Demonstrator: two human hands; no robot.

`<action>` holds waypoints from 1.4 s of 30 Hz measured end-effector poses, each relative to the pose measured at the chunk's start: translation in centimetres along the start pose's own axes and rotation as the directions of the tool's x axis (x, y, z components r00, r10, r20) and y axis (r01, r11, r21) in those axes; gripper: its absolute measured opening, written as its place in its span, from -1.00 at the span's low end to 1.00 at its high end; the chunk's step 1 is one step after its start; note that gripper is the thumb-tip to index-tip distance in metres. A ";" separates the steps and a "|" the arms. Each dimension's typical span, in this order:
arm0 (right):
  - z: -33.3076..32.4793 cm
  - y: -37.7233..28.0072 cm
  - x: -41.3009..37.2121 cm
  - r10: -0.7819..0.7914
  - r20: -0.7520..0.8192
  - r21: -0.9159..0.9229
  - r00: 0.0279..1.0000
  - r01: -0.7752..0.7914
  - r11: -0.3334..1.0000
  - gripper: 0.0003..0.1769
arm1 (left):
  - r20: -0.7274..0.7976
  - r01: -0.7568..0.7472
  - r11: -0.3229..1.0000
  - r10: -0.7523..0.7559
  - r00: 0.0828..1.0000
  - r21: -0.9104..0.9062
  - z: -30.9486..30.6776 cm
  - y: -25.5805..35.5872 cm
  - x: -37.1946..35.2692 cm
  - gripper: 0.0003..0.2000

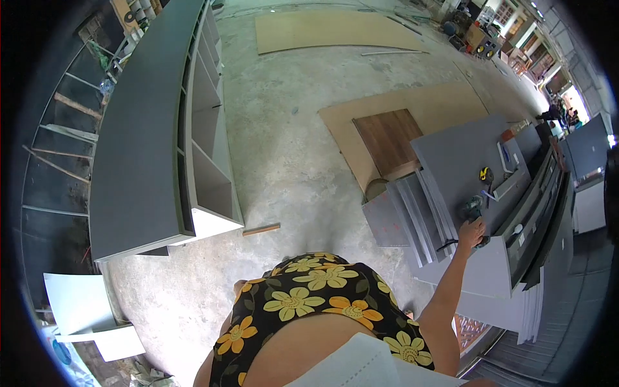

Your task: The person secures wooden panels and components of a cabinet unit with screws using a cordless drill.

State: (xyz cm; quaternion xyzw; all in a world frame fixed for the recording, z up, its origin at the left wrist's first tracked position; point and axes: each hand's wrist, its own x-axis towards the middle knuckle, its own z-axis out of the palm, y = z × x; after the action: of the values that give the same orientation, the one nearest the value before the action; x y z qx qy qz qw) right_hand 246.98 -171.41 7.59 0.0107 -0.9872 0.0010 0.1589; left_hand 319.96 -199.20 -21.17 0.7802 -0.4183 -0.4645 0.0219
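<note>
Left of the gray panel stack [448, 145], the left hand [239, 286] is mostly hidden, grip unreadable; at the stack's near edge, the dark cord [446, 245], if snagged, could tug the power tool [474, 205] from the right hand [472, 231] curled around it.

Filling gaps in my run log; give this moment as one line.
right hand: gripping dark green tool; beneath: grey panel; nearby: yellow tape measure
</note>
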 end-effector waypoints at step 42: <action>-1.3 -48.7 -5.4 -0.652 0.085 0.988 0.753 0.019 0.151 -0.62 | 0.010 0.180 0.984 -0.180 0.984 0.000 5.9 11.7 11.1 -0.81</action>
State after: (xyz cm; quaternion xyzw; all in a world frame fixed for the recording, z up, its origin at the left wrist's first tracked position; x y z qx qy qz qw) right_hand 253.57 -219.99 7.12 0.3370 -0.7417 0.5601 -0.1505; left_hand 310.64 -212.16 -27.45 0.8126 -0.3458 -0.4687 -0.0220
